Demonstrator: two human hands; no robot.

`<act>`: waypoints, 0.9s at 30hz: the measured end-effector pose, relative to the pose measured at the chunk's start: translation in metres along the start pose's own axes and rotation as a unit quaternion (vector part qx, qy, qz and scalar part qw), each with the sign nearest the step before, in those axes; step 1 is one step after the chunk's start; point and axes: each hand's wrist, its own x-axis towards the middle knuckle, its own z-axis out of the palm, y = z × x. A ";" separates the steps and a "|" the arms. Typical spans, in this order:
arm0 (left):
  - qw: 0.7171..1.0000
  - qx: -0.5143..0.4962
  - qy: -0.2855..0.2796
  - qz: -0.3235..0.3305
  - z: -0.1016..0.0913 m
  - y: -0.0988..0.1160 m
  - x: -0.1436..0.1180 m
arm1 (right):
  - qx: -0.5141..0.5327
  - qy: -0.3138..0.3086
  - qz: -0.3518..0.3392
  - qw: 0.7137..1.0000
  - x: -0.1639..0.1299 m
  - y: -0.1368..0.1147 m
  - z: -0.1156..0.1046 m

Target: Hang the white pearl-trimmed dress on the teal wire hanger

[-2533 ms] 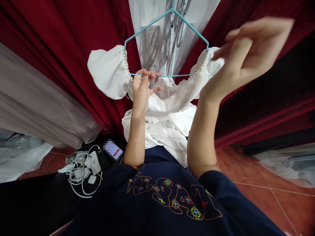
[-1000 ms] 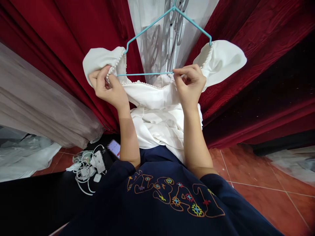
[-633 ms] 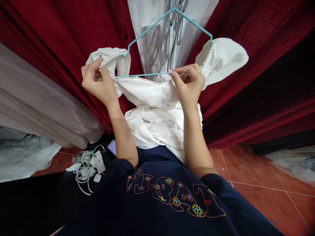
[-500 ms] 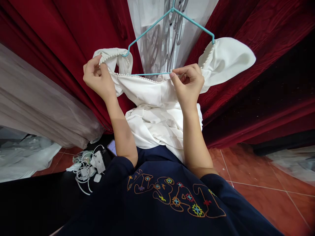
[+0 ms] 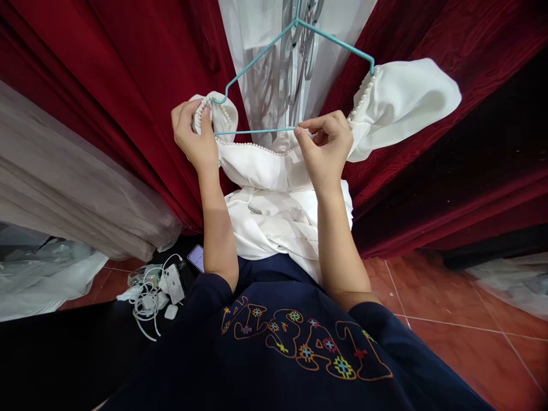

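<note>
Forearms (image 5: pixel 218 228) raised; left hand (image 5: pixel 196 135) pinches pearled edge (image 5: pixel 200 113) of white dress (image 5: pixel 261 166) near left corner of hanger (image 5: pixel 338 41), right hand (image 5: pixel 329 142) pinches bottom bar (image 5: pixel 261 131).

A: From my console I see white cables (image 5: pixel 142 313) tangled on a black surface (image 5: pixel 72 354), a lit phone (image 5: pixel 196 258) lying near them; you?

B: I get red curtains (image 5: pixel 158 85), sheer pale fabric (image 5: pixel 77 177) hanging at left, and reddish floor tiles (image 5: pixel 454 322) at lower right

The left hand (image 5: pixel 196 136) is pinching the white dress (image 5: pixel 261 165) at the left corner of the turquoise hanger (image 5: pixel 257 131). The right hand (image 5: pixel 327 145) is pinching the hanger's lower edge.
</note>
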 end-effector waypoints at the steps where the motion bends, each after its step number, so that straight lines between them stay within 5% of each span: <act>1: 1.000 -0.018 0.012 -0.007 0.002 -0.006 0.004 | -0.002 -0.002 0.004 1.000 0.000 -0.001 0.000; 6: 0.985 -0.061 0.126 -0.101 -0.010 -0.044 0.022 | 0.000 -0.011 0.009 1.000 0.000 -0.007 -0.002; 10: 0.983 -0.009 0.116 -0.141 -0.033 -0.054 0.002 | -0.001 -0.003 0.005 1.000 -0.002 -0.009 0.001; 16: 0.999 -0.024 0.004 -0.026 -0.026 -0.014 -0.062 | -0.005 0.010 0.008 1.000 -0.005 -0.009 0.007; 21: 0.995 -0.063 -0.038 0.072 0.004 0.032 -0.066 | -0.013 0.002 0.002 1.000 -0.006 -0.009 0.005; 27: 0.995 0.018 -0.094 0.015 0.012 0.043 -0.060 | -0.001 -0.066 -0.016 0.998 -0.007 -0.014 -0.001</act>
